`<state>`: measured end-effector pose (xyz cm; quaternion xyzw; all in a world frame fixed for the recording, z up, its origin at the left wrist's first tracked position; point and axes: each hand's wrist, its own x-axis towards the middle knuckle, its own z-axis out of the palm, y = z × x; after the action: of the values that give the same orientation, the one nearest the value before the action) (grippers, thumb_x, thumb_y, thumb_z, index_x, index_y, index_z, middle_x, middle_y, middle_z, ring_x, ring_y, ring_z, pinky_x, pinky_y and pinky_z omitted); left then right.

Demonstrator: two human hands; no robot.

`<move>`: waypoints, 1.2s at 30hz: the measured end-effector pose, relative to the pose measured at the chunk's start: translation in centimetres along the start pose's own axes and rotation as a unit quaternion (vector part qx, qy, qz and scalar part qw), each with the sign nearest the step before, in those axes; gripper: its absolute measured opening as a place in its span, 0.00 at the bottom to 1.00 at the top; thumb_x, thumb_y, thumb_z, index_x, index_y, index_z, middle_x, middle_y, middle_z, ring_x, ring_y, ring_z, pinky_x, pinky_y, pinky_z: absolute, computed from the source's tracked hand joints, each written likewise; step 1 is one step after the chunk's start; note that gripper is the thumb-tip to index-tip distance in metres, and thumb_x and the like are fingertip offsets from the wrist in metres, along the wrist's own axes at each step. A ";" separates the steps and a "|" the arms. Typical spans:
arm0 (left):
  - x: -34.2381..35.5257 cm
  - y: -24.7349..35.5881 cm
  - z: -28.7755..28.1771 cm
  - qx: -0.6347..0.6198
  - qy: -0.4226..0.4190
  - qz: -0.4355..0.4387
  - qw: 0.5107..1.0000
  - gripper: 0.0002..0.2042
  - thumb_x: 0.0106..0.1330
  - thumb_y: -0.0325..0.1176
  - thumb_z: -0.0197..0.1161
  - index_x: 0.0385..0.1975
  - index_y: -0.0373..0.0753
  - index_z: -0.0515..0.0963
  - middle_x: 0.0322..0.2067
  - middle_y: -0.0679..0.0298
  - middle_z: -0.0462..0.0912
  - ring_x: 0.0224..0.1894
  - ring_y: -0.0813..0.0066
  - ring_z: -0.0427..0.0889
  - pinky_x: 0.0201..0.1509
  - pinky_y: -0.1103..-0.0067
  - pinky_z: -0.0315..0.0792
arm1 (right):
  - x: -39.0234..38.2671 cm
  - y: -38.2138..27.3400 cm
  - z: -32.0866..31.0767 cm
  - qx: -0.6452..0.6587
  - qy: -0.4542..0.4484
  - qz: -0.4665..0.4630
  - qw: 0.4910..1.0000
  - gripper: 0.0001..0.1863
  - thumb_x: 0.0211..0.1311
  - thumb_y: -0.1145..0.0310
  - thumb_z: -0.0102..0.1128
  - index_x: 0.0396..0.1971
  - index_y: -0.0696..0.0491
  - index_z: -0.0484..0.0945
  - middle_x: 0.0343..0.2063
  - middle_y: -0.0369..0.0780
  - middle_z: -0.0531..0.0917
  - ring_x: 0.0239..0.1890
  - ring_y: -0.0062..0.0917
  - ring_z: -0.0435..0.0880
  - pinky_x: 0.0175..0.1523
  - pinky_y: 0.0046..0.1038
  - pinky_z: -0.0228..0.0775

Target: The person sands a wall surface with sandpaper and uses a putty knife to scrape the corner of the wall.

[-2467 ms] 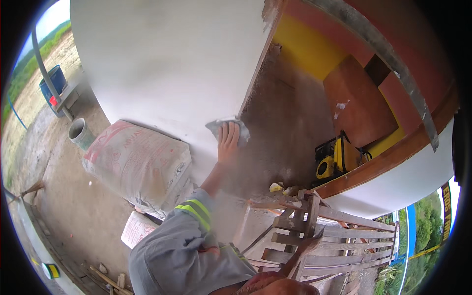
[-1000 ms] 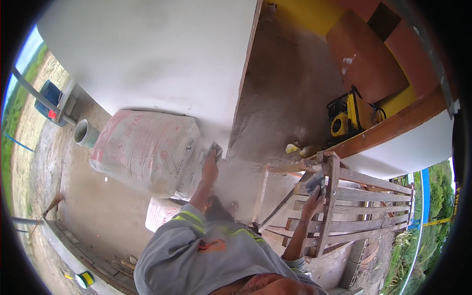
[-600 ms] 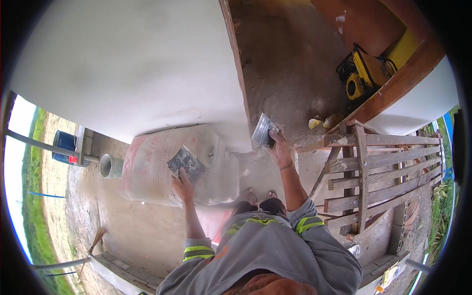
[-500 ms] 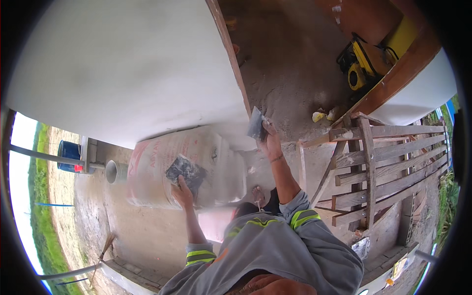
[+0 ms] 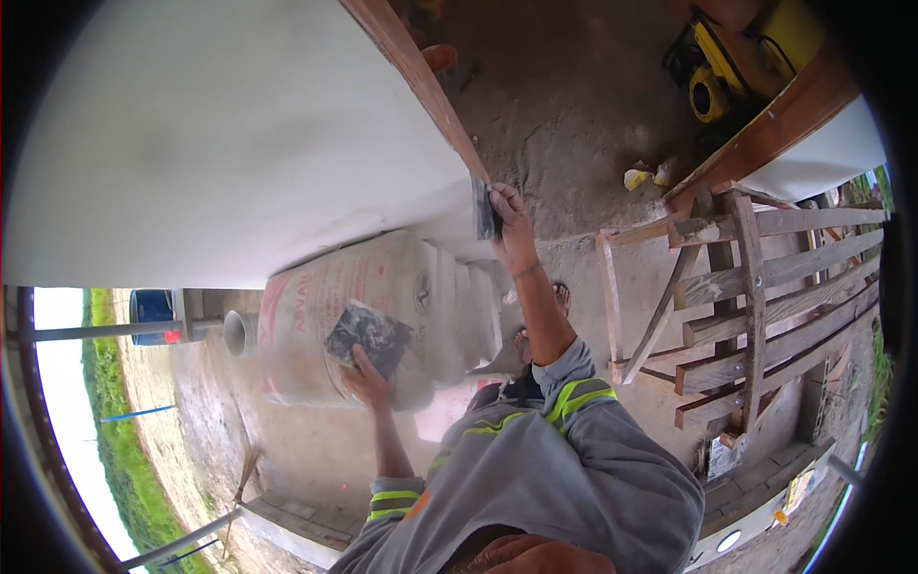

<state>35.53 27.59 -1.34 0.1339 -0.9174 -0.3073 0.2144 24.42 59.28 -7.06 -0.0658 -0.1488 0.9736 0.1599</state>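
Observation:
My right hand (image 5: 514,232) grips a dark putty knife (image 5: 484,210) by its back edge. Its blade lies against the edge of the white wall (image 5: 249,134), just beside the wooden door frame (image 5: 421,77). Lower and to the left, my left hand (image 5: 365,379) holds a square dark putty blade (image 5: 371,337) smeared with whitish paste. That blade is over a stack of paper sacks (image 5: 316,287) with red print, apart from the wall. My left thumb lies on top of the blade, and the fingers beneath are hidden.
A rough wooden rack of planks (image 5: 751,306) stands to the right. Through the doorway, a yellow and black machine (image 5: 712,86) rests on the dusty floor, with crumpled yellowish scraps (image 5: 638,177) nearer. At left are a grey pipe (image 5: 239,333) and a blue drum (image 5: 151,318).
My right hand has turned its putty knife more upright and brought it against the wall edge by the frame. The left hand still holds its blade over the sacks. The whole view has shifted slightly.

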 end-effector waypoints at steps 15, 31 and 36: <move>0.0 -0.6 0.1 -0.029 -0.005 0.021 0.999 0.23 0.68 0.44 0.54 0.45 0.24 0.74 0.41 0.43 0.80 0.43 0.44 0.78 0.47 0.60 0.69 | 0.4 0.2 -0.6 0.010 -0.005 0.013 1.000 0.05 0.65 0.74 0.57 0.40 0.54 0.76 0.36 0.35 0.83 0.37 0.17 0.83 0.44 0.20 0.79; 0.0 -0.9 0.4 0.004 0.016 0.051 0.999 0.22 0.69 0.42 0.55 0.44 0.22 0.75 0.39 0.41 0.81 0.41 0.44 0.80 0.45 0.61 0.71 | -0.2 0.2 -0.2 0.035 -0.016 0.048 0.998 0.06 0.67 0.72 0.55 0.42 0.55 0.75 0.36 0.37 0.83 0.38 0.18 0.83 0.42 0.20 0.80; 0.0 -1.5 0.2 -0.005 -0.023 -0.006 1.000 0.22 0.69 0.42 0.53 0.47 0.24 0.73 0.43 0.42 0.79 0.45 0.45 0.78 0.49 0.62 0.69 | 0.5 0.5 0.2 0.013 0.027 0.016 0.999 0.05 0.67 0.72 0.55 0.40 0.55 0.76 0.35 0.38 0.83 0.36 0.20 0.84 0.40 0.23 0.81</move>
<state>35.61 26.46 -2.41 0.1317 -0.9196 -0.3162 0.1923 23.82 58.96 -7.08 -0.0928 -0.1306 0.9758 0.1489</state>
